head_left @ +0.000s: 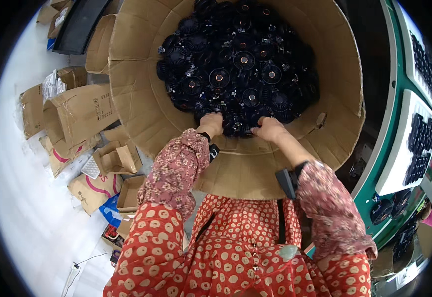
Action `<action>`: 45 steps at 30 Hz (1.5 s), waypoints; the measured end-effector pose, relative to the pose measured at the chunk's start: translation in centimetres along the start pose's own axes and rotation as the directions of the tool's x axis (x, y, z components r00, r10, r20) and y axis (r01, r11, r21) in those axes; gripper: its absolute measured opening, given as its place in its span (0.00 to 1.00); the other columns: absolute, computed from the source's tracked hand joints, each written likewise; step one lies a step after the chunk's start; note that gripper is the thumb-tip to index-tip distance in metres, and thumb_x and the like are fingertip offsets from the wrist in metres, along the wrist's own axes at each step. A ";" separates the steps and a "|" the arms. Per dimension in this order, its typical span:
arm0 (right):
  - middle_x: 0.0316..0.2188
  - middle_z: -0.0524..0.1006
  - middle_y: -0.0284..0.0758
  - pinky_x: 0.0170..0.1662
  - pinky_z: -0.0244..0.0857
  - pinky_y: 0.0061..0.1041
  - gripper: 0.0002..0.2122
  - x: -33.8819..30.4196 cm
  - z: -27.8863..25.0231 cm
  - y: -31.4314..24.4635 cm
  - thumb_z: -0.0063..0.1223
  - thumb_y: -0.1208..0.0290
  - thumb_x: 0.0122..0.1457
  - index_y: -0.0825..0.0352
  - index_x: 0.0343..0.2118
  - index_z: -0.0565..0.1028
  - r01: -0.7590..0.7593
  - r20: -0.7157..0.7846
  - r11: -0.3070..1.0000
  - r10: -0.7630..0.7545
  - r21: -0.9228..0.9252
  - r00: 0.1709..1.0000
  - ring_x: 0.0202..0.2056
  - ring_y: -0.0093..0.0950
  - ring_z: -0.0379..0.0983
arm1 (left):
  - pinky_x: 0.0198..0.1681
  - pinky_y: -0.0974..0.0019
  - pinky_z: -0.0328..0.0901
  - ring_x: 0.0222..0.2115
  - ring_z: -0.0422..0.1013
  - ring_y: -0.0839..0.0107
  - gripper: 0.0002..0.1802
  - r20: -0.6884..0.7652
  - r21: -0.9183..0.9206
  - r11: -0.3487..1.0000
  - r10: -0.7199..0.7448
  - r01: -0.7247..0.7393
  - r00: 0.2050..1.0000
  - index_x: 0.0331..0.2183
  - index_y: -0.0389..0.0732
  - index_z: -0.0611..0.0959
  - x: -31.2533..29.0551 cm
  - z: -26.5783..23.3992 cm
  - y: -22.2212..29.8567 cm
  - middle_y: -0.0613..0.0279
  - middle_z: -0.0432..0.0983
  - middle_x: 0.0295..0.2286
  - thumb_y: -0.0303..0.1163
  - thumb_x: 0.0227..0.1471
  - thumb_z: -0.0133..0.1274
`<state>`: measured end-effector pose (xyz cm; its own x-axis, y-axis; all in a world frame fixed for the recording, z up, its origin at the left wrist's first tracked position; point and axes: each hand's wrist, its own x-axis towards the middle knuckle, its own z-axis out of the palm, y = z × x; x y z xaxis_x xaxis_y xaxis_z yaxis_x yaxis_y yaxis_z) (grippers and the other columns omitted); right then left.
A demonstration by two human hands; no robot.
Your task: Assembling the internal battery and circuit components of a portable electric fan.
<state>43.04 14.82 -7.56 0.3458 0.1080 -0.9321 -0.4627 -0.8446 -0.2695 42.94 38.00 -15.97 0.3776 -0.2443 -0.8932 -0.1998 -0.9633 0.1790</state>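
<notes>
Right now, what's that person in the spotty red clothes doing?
That person has the left hand and right hand inside a big cardboard box, at the near edge of a pile of black, round, fan-like parts. I can't tell whether either holds one. To the right, white trays holding black pieces sit on a green tabletop.

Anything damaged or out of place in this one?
Yes: a ragged patch, apparently torn, marks the right inside of the big cardboard box holding the black fans. Opened cartons also lie jumbled on the white floor at left.
</notes>
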 end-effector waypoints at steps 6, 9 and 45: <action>0.60 0.67 0.52 0.60 0.60 0.34 0.45 16.3 10.6 9.2 0.56 0.38 0.54 0.80 0.59 0.65 -0.395 -0.142 0.745 0.542 0.538 0.828 0.60 0.43 0.65 | 0.58 0.56 0.63 0.57 0.65 0.52 0.34 -0.082 -0.218 0.974 -0.080 0.060 0.993 0.58 0.44 0.71 5.5 4.7 -1.0 0.53 0.67 0.56 0.37 0.49 0.59; 0.59 0.69 0.50 0.60 0.60 0.35 0.47 18.9 11.8 13.9 0.61 0.38 0.50 0.79 0.60 0.63 -0.267 -0.149 0.540 0.607 0.798 0.780 0.59 0.41 0.68 | 0.61 0.57 0.60 0.60 0.60 0.52 0.42 0.153 -0.236 0.964 0.159 -0.120 0.975 0.65 0.47 0.61 6.1 1.6 0.5 0.55 0.64 0.59 0.31 0.49 0.57; 0.60 0.69 0.37 0.59 0.56 0.55 0.39 13.3 9.2 9.6 0.65 0.41 0.48 0.58 0.60 0.68 -0.296 0.299 -0.044 0.151 0.954 0.942 0.59 0.38 0.64 | 0.67 0.56 0.48 0.63 0.52 0.50 0.50 0.101 -0.334 0.900 0.331 -0.281 0.938 0.51 0.42 0.82 3.9 2.4 5.9 0.45 0.57 0.61 0.65 0.28 0.68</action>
<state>35.71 12.98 -24.71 0.0117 0.1313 -0.9913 -0.8608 0.5057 0.0568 41.03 31.63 -19.43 0.1965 -0.5368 -0.8205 0.0156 -0.8350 0.5500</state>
